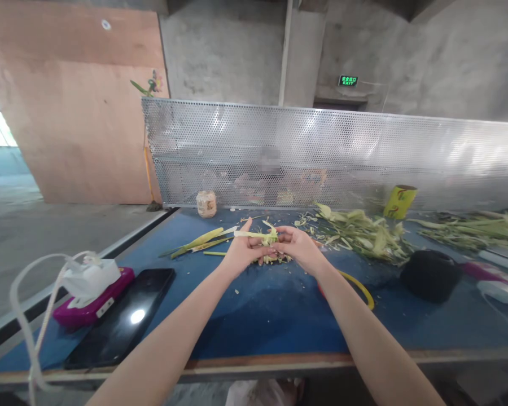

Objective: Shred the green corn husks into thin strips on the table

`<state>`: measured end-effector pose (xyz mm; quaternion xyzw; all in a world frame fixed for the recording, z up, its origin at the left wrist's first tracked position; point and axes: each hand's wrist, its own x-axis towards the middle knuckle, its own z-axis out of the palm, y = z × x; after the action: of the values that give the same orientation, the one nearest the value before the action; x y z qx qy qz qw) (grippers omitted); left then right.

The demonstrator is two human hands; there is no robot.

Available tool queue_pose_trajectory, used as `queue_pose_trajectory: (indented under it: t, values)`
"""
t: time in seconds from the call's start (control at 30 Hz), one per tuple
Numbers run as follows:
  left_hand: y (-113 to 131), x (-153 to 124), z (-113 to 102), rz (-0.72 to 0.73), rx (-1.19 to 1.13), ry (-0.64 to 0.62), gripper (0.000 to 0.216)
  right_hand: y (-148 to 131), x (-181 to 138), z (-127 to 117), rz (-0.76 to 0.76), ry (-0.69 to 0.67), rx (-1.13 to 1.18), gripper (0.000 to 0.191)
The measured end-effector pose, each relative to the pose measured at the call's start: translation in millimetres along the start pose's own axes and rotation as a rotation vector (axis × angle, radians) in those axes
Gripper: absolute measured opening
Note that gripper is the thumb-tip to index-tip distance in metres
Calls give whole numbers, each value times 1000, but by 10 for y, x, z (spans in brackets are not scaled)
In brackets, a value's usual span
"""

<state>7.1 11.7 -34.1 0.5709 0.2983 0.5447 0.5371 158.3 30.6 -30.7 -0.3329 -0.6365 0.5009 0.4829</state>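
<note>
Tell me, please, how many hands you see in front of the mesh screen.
2: left hand and right hand, both at the green plant piece above the blue table.

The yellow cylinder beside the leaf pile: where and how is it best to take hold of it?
Probably around the upper half of the yellow cylinder, with the right hand coming from above: its round wall rises there above the leaf pile lying near its base.

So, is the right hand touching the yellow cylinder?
Apart: the head view shows the heap of green leaves between the right hand and the yellow cylinder.
</note>
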Motion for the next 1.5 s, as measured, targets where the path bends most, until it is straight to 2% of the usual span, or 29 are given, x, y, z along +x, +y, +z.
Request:
queue_pose_trajectory:
  t: [0.33, 0.53, 0.73, 0.93, 1.03, 1.2, 1.3, 1.4, 1.5]
  values:
    - [67, -6, 32, 45, 15, 30, 109, 4, -4, -27, -12, -25, 125, 33]
    - [13, 3, 17, 42, 61, -2, 107, 51, 35, -30, -3, 13, 32, 34]
    - [25, 9, 22, 36, 117, 37, 104, 41, 21, -14, 23, 8, 12, 32]
    - [74, 30, -3, 45, 102, 98, 96, 23, 22, -61, -25, -17, -42, 29]
    - [64, 44, -23, 52, 105, 104, 88, 5, 11, -43, -11, -23, -115, 28]
    - [90, 78, -111, 87, 87, 166, 59, -24, 4, -137, -39, -40, -220, 18]
    - [123, 87, -143, 68, 77, 208, 58, -38, 7, -236, -40, -47, -251, 19]
    - [130, 75, -124, 41, 64, 178, 57, -44, -5, -261, 13, -98, -231, 23]
    - [113, 49, -78, 10, 43, 75, 60, -23, -24, -186, 82, -188, -156, 36]
